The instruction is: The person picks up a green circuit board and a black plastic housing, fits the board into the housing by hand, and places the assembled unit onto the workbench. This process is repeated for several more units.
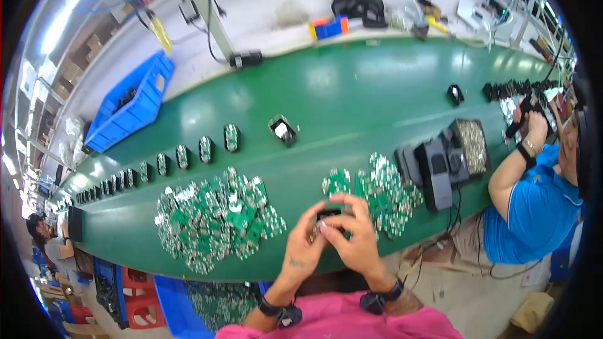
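My left hand (304,243) and my right hand (355,236) meet over the near edge of the green work surface (326,97). Between their fingers is a small black housing (328,214), mostly hidden by the fingers. Both hands are closed around it. To the left of them lies a wide heap of green circuit boards (210,216). A smaller pile of circuit boards (384,196) is just beyond and to the right of my right hand. Farther off, a black housing with a pale, shiny inside (282,130) rests alone on the surface.
A row of black housings with circuit boards (182,156) runs to the left. Behind it stands a blue bin (132,102). A black device (433,172) and a box of small metal parts (471,144) stand at the right, near a co-worker in a blue shirt (534,204).
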A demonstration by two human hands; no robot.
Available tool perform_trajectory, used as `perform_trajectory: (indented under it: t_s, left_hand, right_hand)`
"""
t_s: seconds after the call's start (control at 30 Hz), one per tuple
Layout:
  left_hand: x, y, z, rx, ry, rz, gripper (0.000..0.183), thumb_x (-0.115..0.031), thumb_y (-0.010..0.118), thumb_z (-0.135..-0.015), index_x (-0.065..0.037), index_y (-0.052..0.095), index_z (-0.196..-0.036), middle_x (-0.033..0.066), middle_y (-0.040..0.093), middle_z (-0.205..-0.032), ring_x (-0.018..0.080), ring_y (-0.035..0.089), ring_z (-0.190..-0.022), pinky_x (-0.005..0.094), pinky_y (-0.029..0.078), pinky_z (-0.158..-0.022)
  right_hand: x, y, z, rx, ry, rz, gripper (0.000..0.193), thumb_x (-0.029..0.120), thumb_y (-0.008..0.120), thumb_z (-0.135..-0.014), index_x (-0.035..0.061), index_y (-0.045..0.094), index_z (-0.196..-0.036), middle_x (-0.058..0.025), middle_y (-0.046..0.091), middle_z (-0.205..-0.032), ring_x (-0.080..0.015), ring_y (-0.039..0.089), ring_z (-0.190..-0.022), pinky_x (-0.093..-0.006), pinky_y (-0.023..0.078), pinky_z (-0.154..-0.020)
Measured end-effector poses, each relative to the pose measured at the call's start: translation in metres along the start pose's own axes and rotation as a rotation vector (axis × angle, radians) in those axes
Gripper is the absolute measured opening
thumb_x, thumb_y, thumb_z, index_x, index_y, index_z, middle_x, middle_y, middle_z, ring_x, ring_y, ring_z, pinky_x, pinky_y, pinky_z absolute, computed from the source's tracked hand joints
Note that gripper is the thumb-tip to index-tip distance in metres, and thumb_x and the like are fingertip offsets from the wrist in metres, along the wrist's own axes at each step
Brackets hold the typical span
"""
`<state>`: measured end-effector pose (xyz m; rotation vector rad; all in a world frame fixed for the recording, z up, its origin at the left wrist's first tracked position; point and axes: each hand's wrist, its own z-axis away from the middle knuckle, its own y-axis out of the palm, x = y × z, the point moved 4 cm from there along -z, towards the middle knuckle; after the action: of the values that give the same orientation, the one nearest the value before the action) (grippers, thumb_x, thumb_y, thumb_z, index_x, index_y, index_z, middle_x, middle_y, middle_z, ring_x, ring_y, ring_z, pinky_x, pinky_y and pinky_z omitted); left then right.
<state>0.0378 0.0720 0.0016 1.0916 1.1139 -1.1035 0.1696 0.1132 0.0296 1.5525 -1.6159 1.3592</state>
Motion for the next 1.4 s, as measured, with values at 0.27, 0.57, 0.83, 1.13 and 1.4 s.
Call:
perform_trajectory:
  t_s: [0.27, 0.57, 0.83, 1.13, 1.4]
  left_hand:
    - [-0.006, 0.004, 0.010, 0.016, -0.103, 0.151, 0.053, 0.000, 0.059, -0.097, -0.006, 0.043, -0.147, 0.0093, 0.065, -0.105, 0.0124, 0.067, -0.082, 0.0247, 0.059, -0.066]
    - [-0.028, 0.004, 0.010, -0.126, -0.025, 0.086, 0.053, 0.003, 0.059, -0.094, -0.004, 0.047, -0.144, 0.0066, 0.065, -0.116, 0.0121, 0.063, -0.096, 0.0253, 0.052, -0.086]
    - [-0.046, 0.002, 0.014, -0.166, 0.224, -0.210, 0.049, 0.004, 0.061, -0.092, -0.004, 0.054, -0.139, 0.0139, 0.069, -0.116, 0.0156, 0.067, -0.103, 0.0286, 0.054, -0.086]
    - [-0.052, 0.006, 0.022, -0.082, 0.233, -0.342, 0.048, 0.007, 0.061, -0.092, 0.000, 0.052, -0.138, 0.0133, 0.064, -0.125, 0.0188, 0.064, -0.112, 0.0296, 0.052, -0.093]
    - [-0.063, 0.012, 0.018, -0.117, 0.413, -0.610, 0.045, 0.007, 0.064, -0.088, -0.005, 0.060, -0.131, 0.0164, 0.069, -0.118, 0.0226, 0.070, -0.101, 0.0316, 0.057, -0.082]
  right_hand:
    - [0.000, 0.002, 0.020, -0.164, 0.091, 0.010, 0.007, 0.007, 0.072, -0.082, 0.0054, 0.072, -0.089, -0.0117, 0.058, -0.115, -0.0279, 0.051, -0.110, -0.0378, 0.042, -0.095]
    - [0.023, -0.009, 0.008, -0.201, -0.084, 0.169, 0.003, 0.003, 0.068, -0.085, 0.0015, 0.066, -0.088, -0.0142, 0.061, -0.096, -0.0279, 0.058, -0.088, -0.0366, 0.046, -0.071]
    - [0.026, -0.020, -0.005, 0.137, -0.102, 0.089, 0.005, 0.003, 0.067, -0.085, 0.0007, 0.063, -0.086, -0.0127, 0.062, -0.074, -0.0327, 0.062, -0.068, -0.0418, 0.049, -0.061]
    - [0.030, -0.029, -0.008, 0.271, -0.184, 0.092, 0.007, 0.005, 0.069, -0.083, 0.0005, 0.064, -0.083, -0.0118, 0.061, -0.070, -0.0311, 0.062, -0.064, -0.0396, 0.047, -0.058]
    - [0.027, -0.030, -0.011, 0.297, -0.097, 0.100, 0.006, 0.007, 0.063, -0.085, 0.0017, 0.061, -0.082, -0.0145, 0.062, -0.074, -0.0344, 0.064, -0.070, -0.0444, 0.050, -0.061]
